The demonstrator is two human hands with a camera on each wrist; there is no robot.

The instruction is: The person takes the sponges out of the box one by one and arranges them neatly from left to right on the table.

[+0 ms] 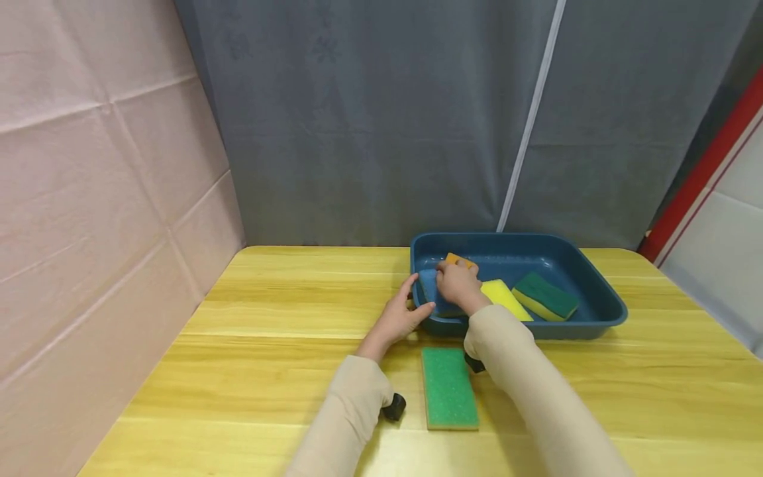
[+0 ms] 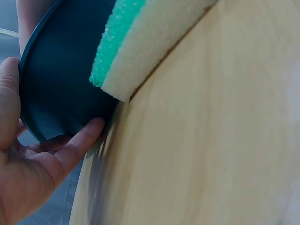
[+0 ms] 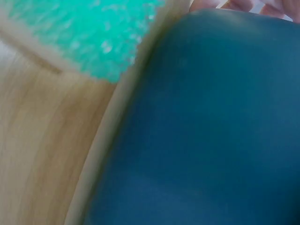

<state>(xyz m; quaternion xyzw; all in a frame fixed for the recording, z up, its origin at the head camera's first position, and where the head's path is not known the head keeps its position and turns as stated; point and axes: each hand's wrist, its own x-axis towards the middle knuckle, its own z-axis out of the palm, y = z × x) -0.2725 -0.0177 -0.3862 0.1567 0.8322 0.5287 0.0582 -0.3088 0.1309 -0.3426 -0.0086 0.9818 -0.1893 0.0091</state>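
A dark blue plastic tub [image 1: 596,326] stands at the back right of the table. Inside its left part, my right hand [image 1: 460,286] curls its fingers at an orange sponge [image 1: 456,257], which they partly cover. Against the tub's left wall leans a blue sponge [image 1: 428,285], just left of that hand. My left hand [image 1: 398,317] spans the tub's front left corner from outside, thumb and fingers spread. The left wrist view shows this left hand [image 2: 40,171] touching the tub wall [image 2: 61,89]. In the right wrist view the right hand is hidden behind the tub's wall [image 3: 201,117].
A green-topped sponge [image 1: 450,389] lies on the table in front of the tub, between my forearms. Right of my right hand, the tub holds a yellow sponge [image 1: 507,299] and a green and yellow sponge [image 1: 545,296]. A grey curtain [image 1: 369,132] hangs behind the table.
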